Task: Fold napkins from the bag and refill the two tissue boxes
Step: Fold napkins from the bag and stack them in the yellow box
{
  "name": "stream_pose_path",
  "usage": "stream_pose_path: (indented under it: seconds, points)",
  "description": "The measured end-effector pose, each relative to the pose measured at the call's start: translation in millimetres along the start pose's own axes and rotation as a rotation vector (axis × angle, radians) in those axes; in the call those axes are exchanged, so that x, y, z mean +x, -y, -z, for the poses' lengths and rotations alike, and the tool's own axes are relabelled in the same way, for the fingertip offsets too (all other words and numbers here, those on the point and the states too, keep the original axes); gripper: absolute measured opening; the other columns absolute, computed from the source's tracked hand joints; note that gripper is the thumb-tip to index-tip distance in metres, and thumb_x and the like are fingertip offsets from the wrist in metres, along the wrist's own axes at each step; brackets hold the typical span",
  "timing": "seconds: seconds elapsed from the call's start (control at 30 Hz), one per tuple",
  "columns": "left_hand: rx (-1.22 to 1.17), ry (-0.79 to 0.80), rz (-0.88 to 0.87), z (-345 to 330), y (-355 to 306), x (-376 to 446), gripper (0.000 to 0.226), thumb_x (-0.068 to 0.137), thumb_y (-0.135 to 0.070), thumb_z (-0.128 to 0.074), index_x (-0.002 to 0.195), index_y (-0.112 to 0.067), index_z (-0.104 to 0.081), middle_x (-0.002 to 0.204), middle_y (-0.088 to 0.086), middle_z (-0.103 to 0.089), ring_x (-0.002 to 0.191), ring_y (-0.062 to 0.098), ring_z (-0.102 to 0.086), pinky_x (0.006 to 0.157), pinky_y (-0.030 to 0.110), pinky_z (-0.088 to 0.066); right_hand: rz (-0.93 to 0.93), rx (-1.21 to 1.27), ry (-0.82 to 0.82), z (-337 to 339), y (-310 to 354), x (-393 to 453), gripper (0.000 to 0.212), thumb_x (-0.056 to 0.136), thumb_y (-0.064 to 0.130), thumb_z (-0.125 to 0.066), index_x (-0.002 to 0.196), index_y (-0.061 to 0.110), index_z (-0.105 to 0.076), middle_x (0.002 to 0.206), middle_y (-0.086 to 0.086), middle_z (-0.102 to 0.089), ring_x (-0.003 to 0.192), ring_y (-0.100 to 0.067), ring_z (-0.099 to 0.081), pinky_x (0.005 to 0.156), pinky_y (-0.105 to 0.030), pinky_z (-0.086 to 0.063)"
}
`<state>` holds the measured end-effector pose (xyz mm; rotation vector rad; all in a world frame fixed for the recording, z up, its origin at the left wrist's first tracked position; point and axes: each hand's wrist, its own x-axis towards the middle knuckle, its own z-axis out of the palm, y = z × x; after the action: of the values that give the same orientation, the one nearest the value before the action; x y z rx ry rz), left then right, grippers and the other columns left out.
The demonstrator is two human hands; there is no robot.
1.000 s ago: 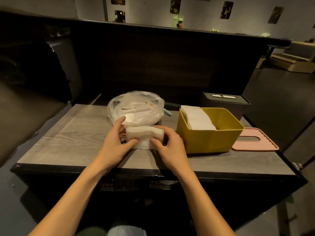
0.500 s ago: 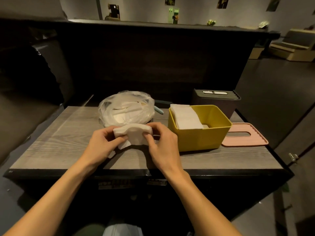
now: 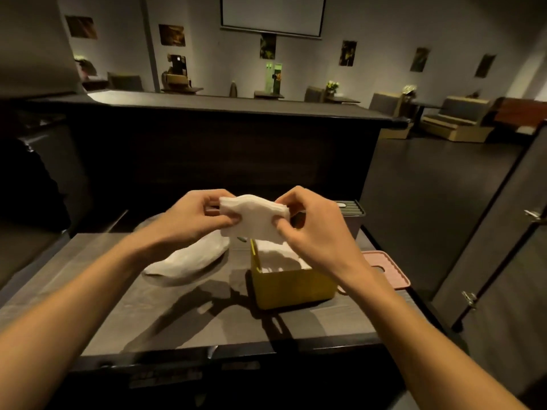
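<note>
A white stack of napkins (image 3: 254, 218) hangs in the air above the table, bent into a curve. My left hand (image 3: 192, 218) pinches its left end and my right hand (image 3: 313, 224) pinches its right end. Below them stands the open yellow tissue box (image 3: 291, 287) with white napkins (image 3: 275, 258) inside. The clear plastic bag (image 3: 189, 260) with napkins lies to the left of the box, partly behind my left forearm. A second, dark tissue box (image 3: 353, 213) with a slotted lid stands behind my right hand.
A pink slotted lid (image 3: 387, 269) lies flat to the right of the yellow box. The wooden table (image 3: 88, 294) ends at a dark front edge. A tall dark counter (image 3: 225, 137) rises behind it. A dark partition (image 3: 500, 232) stands at the right.
Both hands have lifted the napkin stack from the table surface up over the yellow box. The camera has tilted upward, showing more of the room.
</note>
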<state>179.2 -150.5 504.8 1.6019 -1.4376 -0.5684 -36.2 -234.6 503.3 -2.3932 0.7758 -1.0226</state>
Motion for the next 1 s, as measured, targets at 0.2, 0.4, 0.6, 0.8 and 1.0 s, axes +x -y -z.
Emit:
stream_pose_path:
  seconds: [0.2, 0.4, 0.6, 0.8, 1.0]
  points:
    - [0.112, 0.168, -0.075, -47, -36, 71, 0.029, 0.094, -0.016, -0.072, 0.119, -0.029, -0.064, 0.111, -0.008, -0.068, 0.1, 0.005, -0.067, 0.076, 0.017, -0.052, -0.124, -0.259, 0.106, 47, -35, -3, 0.042, 0.098, 0.018, -0.067, 0.128, 0.034, -0.041, 0.113, 0.008, -0.062, 0.089, -0.011, -0.065, 0.074, -0.023, -0.061]
    - [0.497, 0.251, -0.142, -94, -45, 112, 0.051, 0.101, -0.015, -0.062, 0.15, -0.018, -0.048, 0.14, 0.007, -0.061, 0.12, 0.018, -0.062, 0.091, 0.023, -0.051, -0.291, -0.472, 0.359, 50, -54, 0, 0.03, 0.1, 0.018, -0.064, 0.123, 0.034, -0.054, 0.12, -0.004, -0.066, 0.1, -0.022, -0.067, 0.086, -0.042, -0.062]
    - [0.861, 0.258, -0.238, -127, -34, 110, 0.044, 0.103, -0.026, -0.056, 0.147, -0.032, -0.053, 0.137, 0.004, -0.051, 0.108, 0.024, -0.062, 0.093, 0.04, -0.056, -0.34, -0.5, 0.619, 43, -58, 19, 0.03, 0.098, 0.019, -0.071, 0.127, 0.022, -0.067, 0.113, -0.003, -0.063, 0.095, -0.017, -0.06, 0.084, -0.031, -0.055]
    - [0.979, 0.245, -0.281, -132, -28, 96, 0.045, 0.09, -0.029, -0.075, 0.133, -0.032, -0.063, 0.128, -0.002, -0.056, 0.109, 0.023, -0.062, 0.092, 0.038, -0.054, -0.292, -0.63, 0.809, 25, -55, 33, 0.042, 0.099, 0.021, -0.069, 0.139, 0.014, -0.059, 0.125, -0.01, -0.062, 0.105, -0.026, -0.061, 0.084, -0.035, -0.051]
    - [0.839, 0.156, -0.284, -131, -3, 93, 0.045, 0.1, -0.03, -0.063, 0.144, -0.031, -0.053, 0.135, -0.004, -0.05, 0.119, 0.017, -0.052, 0.099, 0.033, -0.049, -0.337, -0.815, 0.982, 1, -63, 43, 0.031, 0.1, 0.014, -0.061, 0.13, 0.008, -0.06, 0.117, -0.013, -0.063, 0.097, -0.025, -0.061, 0.09, -0.039, -0.054]
